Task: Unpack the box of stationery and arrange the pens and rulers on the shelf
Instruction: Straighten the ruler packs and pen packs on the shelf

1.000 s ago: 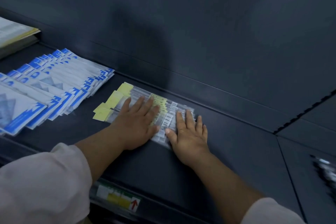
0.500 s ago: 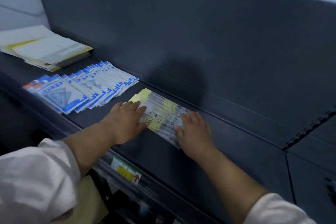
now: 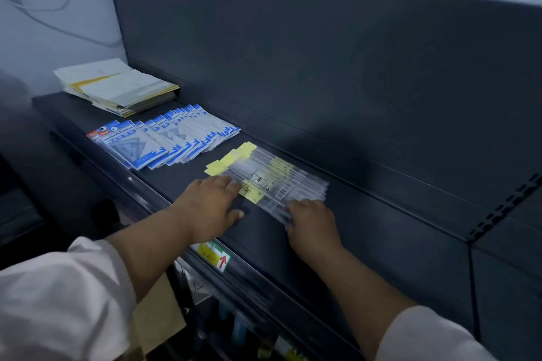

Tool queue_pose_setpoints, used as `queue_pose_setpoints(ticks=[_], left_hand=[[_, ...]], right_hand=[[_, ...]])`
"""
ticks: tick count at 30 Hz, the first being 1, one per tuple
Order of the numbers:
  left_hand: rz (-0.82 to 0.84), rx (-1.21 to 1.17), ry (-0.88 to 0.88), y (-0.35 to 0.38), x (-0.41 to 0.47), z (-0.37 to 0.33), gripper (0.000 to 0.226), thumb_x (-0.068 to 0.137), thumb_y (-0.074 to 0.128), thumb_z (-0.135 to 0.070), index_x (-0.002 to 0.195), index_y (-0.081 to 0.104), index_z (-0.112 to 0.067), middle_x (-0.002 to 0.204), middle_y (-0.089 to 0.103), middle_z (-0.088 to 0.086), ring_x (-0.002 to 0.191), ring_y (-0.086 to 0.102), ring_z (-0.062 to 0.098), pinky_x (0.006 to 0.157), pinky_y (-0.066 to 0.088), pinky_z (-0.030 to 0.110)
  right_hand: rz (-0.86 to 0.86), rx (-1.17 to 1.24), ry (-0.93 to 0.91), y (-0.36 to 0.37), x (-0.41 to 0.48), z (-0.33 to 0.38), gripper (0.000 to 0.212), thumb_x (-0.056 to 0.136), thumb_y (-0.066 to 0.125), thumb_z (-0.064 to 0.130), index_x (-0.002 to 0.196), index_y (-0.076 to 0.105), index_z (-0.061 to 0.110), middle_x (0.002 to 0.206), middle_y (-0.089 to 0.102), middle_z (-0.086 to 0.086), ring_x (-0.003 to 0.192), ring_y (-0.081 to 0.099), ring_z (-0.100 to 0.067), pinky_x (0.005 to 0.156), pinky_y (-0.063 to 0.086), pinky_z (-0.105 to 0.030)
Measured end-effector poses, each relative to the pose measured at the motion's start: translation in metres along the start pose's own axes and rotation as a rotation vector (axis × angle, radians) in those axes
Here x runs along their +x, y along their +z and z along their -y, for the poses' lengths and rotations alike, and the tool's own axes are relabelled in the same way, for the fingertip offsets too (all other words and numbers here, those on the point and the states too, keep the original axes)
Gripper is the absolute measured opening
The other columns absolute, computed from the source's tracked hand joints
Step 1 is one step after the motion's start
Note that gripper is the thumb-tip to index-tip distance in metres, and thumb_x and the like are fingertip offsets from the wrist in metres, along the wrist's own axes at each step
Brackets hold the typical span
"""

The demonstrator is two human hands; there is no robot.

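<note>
1. Both hands are flat on the shelf. The left hand (image 3: 209, 204) lies palm down, fingers loosely spread, its fingertips on the near left edge of the clear ruler packs (image 3: 272, 182). It pinches nothing.
2. The right hand (image 3: 312, 218) lies palm down too, fingers curled lightly over the near right corner of the same fan of packs, pressing rather than gripping.
3. Those packs, with yellow tabs (image 3: 228, 160) at their far left ends, lie overlapped across the middle of the dark shelf (image 3: 381, 243), slanting back to the right.
4. Just left of them, apart by a strip of bare shelf, lies a fanned row of blue-and-white packs (image 3: 164, 142); beyond that sits a stack of papers (image 3: 117, 86) in the far corner.
5. My read: this is the squaring-up step, with the rulers already down and being nudged into a tidy fan.
6. The next move likely calls for light, even pressure from both palms, since slick sleeves slide over one another easily. No pens are in view on this shelf yet.
</note>
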State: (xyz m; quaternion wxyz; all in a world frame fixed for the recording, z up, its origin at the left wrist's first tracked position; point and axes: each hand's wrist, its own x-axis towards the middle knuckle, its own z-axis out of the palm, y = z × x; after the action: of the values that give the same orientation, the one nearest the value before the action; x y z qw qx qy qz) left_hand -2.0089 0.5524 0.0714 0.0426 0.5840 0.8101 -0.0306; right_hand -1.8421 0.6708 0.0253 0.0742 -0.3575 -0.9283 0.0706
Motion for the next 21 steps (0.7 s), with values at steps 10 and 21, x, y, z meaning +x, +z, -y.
queue_pose_setpoints(ticks=[10,21], left_hand=[[-0.034,-0.049,-0.033,0.005,-0.002,0.026,0.067,0.096,0.039,-0.050,0.151,0.016,-0.021,0.159,0.015,0.007,0.145,0.017,0.024,0.116,0.018,0.038],[-0.122,-0.096,-0.195,0.006,0.022,0.148,0.068,0.095,0.043,-0.049,0.151,0.018,-0.019,0.159,0.013,0.012,0.145,0.016,0.030,0.116,0.020,0.044]], right_hand=[[0.045,-0.027,0.001,0.003,0.014,0.018,0.032,0.090,0.049,0.007,0.119,0.055,0.019,0.119,0.057,-0.003,0.109,0.049,-0.022,0.089,0.039,-0.033],[0.073,0.093,-0.089,0.007,0.095,0.111,0.038,0.095,0.050,0.032,0.129,0.052,0.016,0.132,0.050,-0.006,0.119,0.043,-0.026,0.100,0.039,-0.035]])
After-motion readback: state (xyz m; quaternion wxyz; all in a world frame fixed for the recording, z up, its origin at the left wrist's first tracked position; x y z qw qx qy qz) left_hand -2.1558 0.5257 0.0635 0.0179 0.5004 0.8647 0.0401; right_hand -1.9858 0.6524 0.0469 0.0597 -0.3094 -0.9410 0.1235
